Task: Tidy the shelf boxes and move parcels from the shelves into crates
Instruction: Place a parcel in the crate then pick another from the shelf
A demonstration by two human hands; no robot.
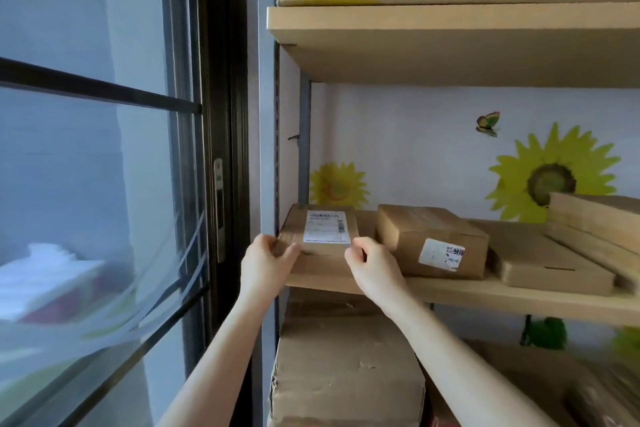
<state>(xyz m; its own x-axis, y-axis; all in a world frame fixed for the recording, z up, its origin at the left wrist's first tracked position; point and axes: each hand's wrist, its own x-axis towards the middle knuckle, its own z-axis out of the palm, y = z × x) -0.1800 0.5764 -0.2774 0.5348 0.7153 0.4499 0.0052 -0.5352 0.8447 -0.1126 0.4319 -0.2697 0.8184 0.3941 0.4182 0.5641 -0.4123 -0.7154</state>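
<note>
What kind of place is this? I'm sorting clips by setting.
Probably a small parcel storeroom in a home or shop, beside a window. Wooden shelves hold labelled cardboard parcels, with bigger cartons below, and sunflower stickers decorate the wall behind.
</note>
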